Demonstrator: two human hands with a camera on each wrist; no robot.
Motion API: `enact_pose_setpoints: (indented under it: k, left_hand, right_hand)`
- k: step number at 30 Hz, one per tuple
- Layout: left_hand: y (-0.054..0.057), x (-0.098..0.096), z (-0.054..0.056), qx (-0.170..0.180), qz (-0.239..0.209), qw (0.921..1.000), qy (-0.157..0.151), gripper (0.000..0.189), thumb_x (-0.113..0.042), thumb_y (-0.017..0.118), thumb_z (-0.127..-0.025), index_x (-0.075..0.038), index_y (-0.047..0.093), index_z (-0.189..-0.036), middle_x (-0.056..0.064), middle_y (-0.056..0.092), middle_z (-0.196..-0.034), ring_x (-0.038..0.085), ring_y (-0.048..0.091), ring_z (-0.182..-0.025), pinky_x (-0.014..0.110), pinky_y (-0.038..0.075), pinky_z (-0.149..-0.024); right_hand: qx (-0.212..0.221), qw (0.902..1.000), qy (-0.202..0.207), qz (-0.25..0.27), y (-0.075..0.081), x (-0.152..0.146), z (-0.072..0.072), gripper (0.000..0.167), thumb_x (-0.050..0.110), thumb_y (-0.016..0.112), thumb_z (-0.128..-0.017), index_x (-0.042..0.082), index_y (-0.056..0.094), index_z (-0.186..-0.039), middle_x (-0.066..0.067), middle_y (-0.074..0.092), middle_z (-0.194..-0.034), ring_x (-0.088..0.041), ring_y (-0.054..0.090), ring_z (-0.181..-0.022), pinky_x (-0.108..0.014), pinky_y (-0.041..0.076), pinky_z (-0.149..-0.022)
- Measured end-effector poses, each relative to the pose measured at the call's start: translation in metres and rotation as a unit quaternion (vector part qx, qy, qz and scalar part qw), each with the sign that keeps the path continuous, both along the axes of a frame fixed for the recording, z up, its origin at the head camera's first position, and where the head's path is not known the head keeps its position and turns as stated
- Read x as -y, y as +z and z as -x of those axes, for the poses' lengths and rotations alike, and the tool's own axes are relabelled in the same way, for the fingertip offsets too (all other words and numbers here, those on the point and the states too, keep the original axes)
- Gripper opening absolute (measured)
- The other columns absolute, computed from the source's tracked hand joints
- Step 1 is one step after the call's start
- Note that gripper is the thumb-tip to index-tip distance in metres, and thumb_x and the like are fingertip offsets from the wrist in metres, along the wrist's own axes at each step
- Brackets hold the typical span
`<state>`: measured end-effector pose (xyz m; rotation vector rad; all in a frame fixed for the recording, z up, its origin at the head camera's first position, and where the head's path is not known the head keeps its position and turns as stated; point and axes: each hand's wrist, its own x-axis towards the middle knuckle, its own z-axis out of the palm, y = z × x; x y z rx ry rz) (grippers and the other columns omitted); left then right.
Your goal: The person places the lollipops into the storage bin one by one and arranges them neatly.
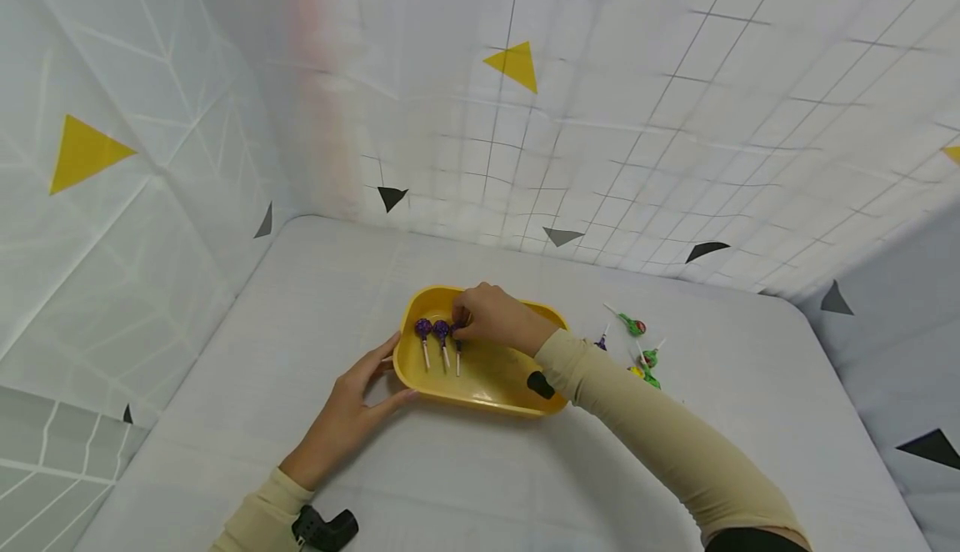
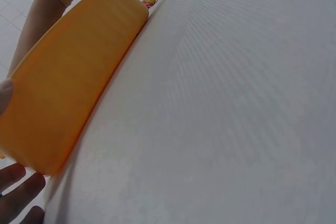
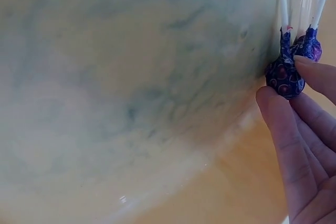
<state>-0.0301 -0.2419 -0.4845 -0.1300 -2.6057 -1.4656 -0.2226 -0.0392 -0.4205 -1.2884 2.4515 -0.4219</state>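
A yellow tray (image 1: pixel 487 402) stands on the table. Inside its left part, two purple-wrapped lollipops (image 1: pixel 442 329) lie side by side, white sticks toward me. My right hand (image 1: pixel 495 318) reaches into the tray and pinches a third purple lollipop (image 3: pixel 285 78) by its wrapped head, next to those two; its stick lies parallel to theirs. Behind it, the right wrist view shows another purple lollipop (image 3: pixel 313 45). My left hand (image 1: pixel 352 406) touches the tray's left end with fairly straight fingers, thumb at the near side and the other fingers at the left side.
To the right of the tray lie several loose lollipops: green ones (image 1: pixel 636 327), a yellow one (image 1: pixel 637 372) and a purple one (image 1: pixel 601 343) partly hidden by my right sleeve. White sheet walls (image 1: pixel 450 118) with yellow and black triangles enclose the white table (image 1: pixel 480 485).
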Motion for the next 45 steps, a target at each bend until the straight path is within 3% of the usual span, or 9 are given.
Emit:
enact_pose_setpoints:
  k: [30,45]
  left_hand:
    - [0.000,0.000,-0.001,0.001,-0.002,1.0000,-0.006,0.087,-0.043,0.078,-0.091,-0.026,0.033,-0.163,0.000,0.044,-0.163,0.018,0.059,-0.135,0.038,0.045,-0.120]
    - [0.000,0.000,-0.001,0.002,0.000,1.0000,-0.004,0.087,-0.045,0.078,-0.091,-0.026,0.033,-0.163,0.000,0.044,-0.163,0.017,0.059,-0.135,0.039,0.045,-0.120]
  right_hand:
    - [0.006,0.9999,-0.008,0.002,-0.002,-0.003,-0.001,0.024,0.023,0.082,-0.091,0.008,0.078,-0.109,-0.003,0.079,-0.106,-0.012,0.072,-0.090,-0.025,0.064,-0.081]
    - [0.014,0.9995,-0.027,0.004,0.013,-0.008,-0.006,0.027,0.024,0.082,-0.091,0.008,0.077,-0.112,-0.006,0.078,-0.111,-0.016,0.074,-0.096,-0.028,0.065,-0.085]
